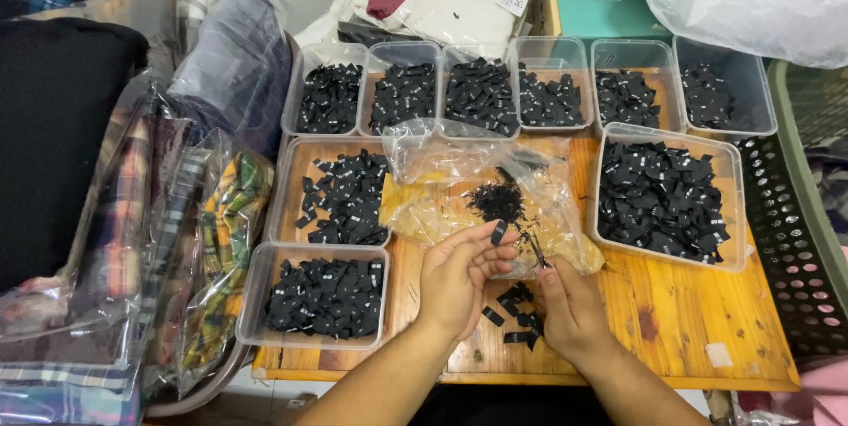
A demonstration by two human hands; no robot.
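Note:
My left hand (459, 276) pinches a small black fabric label (498, 233) between thumb and fingertips, just above the wooden table (671, 302). My right hand (570, 302) is beside it, fingers closed on a thin dark tool like small snips (536, 249). A few loose black labels (514, 307) lie on the table between my hands. Just beyond them a crumpled clear plastic bag (450, 188) carries a small heap of black thread scraps (496, 201).
Several clear plastic tubs of black labels ring the table: a row at the back (481, 95), one at right (664, 196), two at left (340, 201) (322, 298). Bagged plaid fabrics (212, 249) pile up at left. A black perforated basket (791, 241) stands at right.

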